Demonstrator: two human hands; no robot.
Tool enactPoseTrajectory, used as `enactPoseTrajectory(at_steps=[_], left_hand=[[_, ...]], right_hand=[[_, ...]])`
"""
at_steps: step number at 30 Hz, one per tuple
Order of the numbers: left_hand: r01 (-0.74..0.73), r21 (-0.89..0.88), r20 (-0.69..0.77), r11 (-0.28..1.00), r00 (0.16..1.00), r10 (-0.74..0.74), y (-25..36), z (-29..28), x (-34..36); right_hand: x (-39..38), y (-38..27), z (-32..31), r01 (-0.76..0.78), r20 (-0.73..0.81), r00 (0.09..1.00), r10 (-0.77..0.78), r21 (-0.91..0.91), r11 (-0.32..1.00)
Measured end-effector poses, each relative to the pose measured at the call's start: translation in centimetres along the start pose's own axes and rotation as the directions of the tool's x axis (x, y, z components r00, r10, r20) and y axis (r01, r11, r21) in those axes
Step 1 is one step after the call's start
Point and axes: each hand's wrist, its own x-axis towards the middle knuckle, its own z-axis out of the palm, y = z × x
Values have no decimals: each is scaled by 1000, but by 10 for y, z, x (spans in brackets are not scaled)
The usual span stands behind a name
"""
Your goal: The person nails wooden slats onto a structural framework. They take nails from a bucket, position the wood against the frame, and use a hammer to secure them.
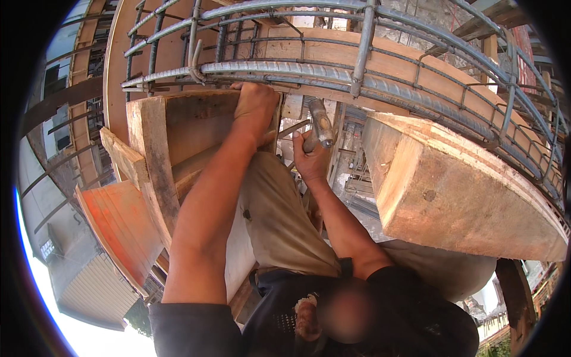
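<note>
My left hand (254, 106) is closed over the top edge of a wooden formwork panel (196, 122), its fingers hooked over the far side. In my right hand (311, 162) is a hammer (322, 124), gripped by its handle. The worn metal hammer head points up, apart from the panel and just right of its end. A thin dark bar (292, 129) slants beside my right thumb; whether it touches the hand I cannot tell. An upright timber batten (156, 154) braces the panel's left end.
A cage of ribbed steel rebar (285, 69) crosses just beyond my hands. To the right stands another boxed wooden form (470, 196). An orange-stained board (122, 223) leans at the left. A gap between the forms shows rubble and timbers far below.
</note>
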Motion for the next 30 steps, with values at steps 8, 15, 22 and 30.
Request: enactPoseTrajectory(at_steps=[8, 15, 22, 30], left_hand=[[68, 58, -79, 996, 995, -63, 1, -9, -2], [68, 71, -79, 995, 995, -63, 4, -10, 2], [56, 28, -82, 998, 995, -54, 5, 2, 2], [36, -21, 21, 999, 999, -36, 9, 21, 0]], right_hand=[[6, -8, -2, -53, 66, 997, 45, 116, 992], [-15, 42, 5, -18, 290, 951, 109, -299, 954], [4, 14, -3, -91, 105, 991, 88, 23, 996], [-7, -7, -1, -210, 213, 955, 204, 6, 978]])
